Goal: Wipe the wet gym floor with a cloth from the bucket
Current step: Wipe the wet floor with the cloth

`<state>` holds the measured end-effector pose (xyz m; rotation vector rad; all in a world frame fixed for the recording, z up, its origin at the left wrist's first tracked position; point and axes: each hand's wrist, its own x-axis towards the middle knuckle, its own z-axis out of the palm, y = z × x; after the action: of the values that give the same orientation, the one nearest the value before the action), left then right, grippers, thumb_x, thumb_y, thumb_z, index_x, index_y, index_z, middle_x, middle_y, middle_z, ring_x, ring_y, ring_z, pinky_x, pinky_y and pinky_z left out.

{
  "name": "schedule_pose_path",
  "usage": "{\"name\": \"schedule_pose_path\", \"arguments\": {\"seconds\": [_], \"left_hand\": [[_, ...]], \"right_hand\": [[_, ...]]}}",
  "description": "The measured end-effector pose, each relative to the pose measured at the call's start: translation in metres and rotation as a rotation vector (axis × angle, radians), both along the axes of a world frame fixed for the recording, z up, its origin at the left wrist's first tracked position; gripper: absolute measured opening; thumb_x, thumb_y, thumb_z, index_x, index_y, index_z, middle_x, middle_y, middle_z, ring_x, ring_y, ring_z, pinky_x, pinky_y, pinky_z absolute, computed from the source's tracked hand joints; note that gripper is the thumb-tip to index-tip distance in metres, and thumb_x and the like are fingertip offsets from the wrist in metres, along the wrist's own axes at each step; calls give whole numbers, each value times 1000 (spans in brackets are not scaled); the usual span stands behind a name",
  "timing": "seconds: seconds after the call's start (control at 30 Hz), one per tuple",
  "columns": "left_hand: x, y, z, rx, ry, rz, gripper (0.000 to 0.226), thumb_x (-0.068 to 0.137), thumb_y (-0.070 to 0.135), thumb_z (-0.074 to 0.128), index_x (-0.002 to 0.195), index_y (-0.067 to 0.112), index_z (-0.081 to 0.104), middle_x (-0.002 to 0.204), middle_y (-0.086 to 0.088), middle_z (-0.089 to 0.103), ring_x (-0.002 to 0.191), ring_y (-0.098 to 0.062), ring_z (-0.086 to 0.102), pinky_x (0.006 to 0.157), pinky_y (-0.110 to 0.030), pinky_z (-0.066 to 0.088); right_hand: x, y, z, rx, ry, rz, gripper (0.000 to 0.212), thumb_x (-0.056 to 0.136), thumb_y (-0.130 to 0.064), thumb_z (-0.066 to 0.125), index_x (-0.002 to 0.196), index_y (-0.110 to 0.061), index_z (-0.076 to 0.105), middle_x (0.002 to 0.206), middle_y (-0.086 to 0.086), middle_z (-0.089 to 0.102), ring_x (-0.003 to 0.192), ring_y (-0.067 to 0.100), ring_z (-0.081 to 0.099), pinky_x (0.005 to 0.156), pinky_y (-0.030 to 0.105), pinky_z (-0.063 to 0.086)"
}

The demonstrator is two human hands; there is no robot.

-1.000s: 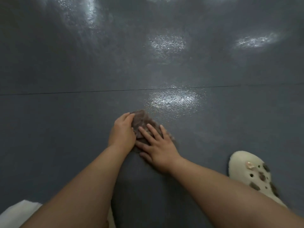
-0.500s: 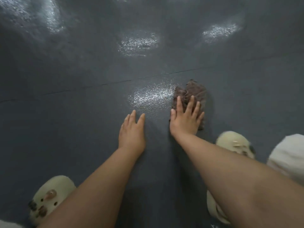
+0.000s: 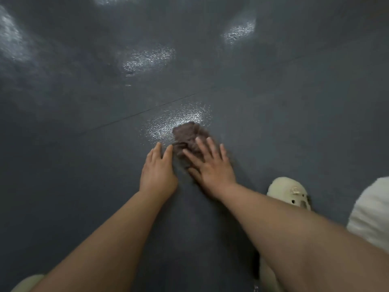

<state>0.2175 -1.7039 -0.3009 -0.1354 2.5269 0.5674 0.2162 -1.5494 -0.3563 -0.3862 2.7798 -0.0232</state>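
Floor (image 3: 84, 186): dark grey, glossy wet patches upper half, thin seam running diagonally mid-frame. On it: brown cloth (image 3: 186, 137) at centre, cream clog (image 3: 289, 193) lower right, both hands flat.

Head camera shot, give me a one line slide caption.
Right hand presses a brown cloth flat on the wet grey floor, left hand alongside.

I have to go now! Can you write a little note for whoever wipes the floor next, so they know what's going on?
Right hand: flat, fingers spread, pressing the brown cloth on the floor.
Left hand: flat on the floor just left of the cloth, holding nothing.
Bucket: not in view.
Done: cloth is out and on the floor.
Left: shiny wet patch by the cloth, more shiny patches farther ahead.
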Motion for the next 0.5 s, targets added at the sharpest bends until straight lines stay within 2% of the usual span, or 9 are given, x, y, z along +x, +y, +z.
{"name": "schedule_pose_path", "arguments": {"seconds": [0.1,0.17,0.23,0.3,0.37,0.4,0.5], "left_hand": [[9,5,-1,-8,-21,-37,69,92,8,44,151,20,10,158,-8,-1,145,-27,4,114,-37,18],[12,7,-4,-19,-32,-50,71,92,9,46,151,21,8,158,-8,-2,145,-28,2,114,-38,19],[9,12,-4,-51,-44,-66,75,91,13,51,151,22,6,158,-8,-4,145,-29,0,115,-39,17],[4,20,-5,-110,-46,-106,85,88,23,60,151,23,3,158,-10,-7,145,-30,-3,116,-39,11],[-3,33,-5,-161,-38,-164,97,82,36,67,151,24,0,157,-13,-10,145,-32,-6,117,-41,6],[-7,40,-6,-179,-30,-187,100,81,42,68,151,24,-2,157,-15,-11,145,-33,-7,117,-42,5],[-15,61,-12,-220,-14,-218,95,85,51,58,150,25,-6,156,-16,-13,144,-35,-9,116,-47,5]], "right_hand": [[-22,56,6,100,-56,-358,55,98,-52,22,148,-43,1,159,2,-11,145,29,-11,116,50,-4],[-26,75,11,83,-85,-554,55,99,-50,21,149,-40,1,159,3,-13,145,32,-12,116,51,-2],[-19,66,11,60,-87,-646,55,99,-48,23,150,-37,3,159,6,-12,144,35,-10,115,55,0],[1,36,5,39,-40,-686,56,99,-45,29,151,-32,14,159,12,2,144,41,2,112,61,6],[26,7,0,-1,48,-682,55,91,-44,35,143,-26,37,149,19,33,134,48,31,101,69,25],[36,-2,-2,-19,42,-669,54,87,-43,35,138,-26,41,143,19,44,128,48,40,95,70,31],[43,-4,-8,-60,23,-623,52,85,-44,33,135,-31,37,141,15,47,127,45,41,93,71,30]]}}
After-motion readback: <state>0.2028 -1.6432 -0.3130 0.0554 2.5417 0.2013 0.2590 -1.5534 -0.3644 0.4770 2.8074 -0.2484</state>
